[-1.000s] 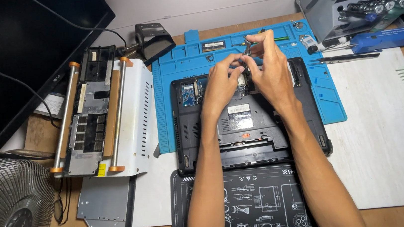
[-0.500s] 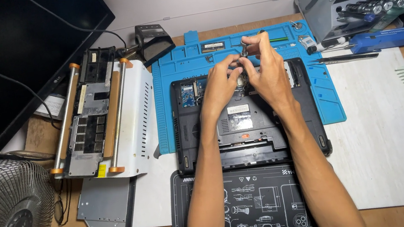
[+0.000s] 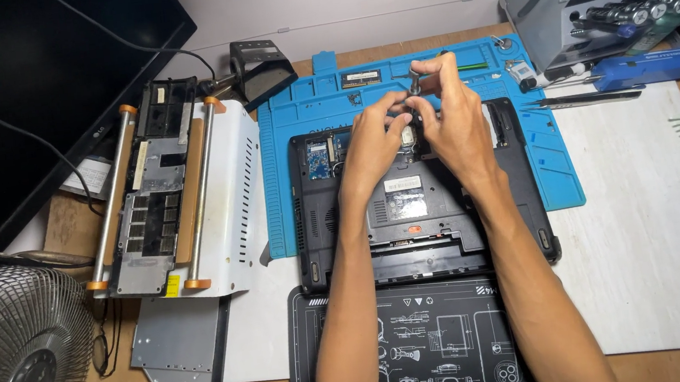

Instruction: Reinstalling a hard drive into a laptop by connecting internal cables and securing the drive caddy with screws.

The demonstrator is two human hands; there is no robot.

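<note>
At the bench's left edge sits a wire-guard fan (image 3: 17, 360), then a white roller machine (image 3: 181, 199). Mid-bench, on the blue repair mat (image 3: 557, 176), lies the opened laptop base (image 3: 421, 199). Over its far edge, left hand (image 3: 368, 142) and right hand (image 3: 455, 120) meet fingertip to fingertip, pinching a small metal part (image 3: 415, 82).

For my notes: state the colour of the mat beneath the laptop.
Blue; the silicone mat shows best in the head view.
</note>
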